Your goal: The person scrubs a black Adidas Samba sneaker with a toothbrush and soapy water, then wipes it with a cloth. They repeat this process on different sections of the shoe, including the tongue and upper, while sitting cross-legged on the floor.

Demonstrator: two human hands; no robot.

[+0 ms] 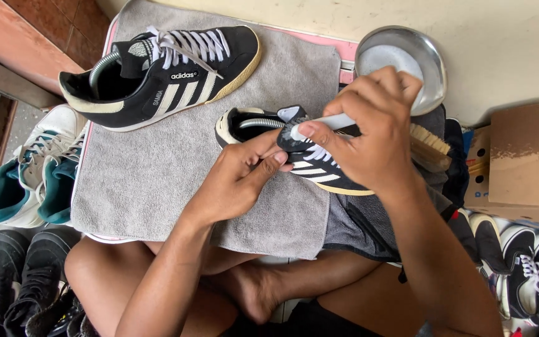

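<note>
Black sneaker w/ white stripes is steadied on grey towel, near towel's right edge. Left hand: fingers closed on sneaker's tongue area. Right hand: fingers wrapped tight round white-handled brush, bristles seen right of sneaker. Second black sneaker is laid at towel's far-left part. Metal bowl is set just beyond towel's far-right corner. Cardboard box is seen well right of towel.
</note>
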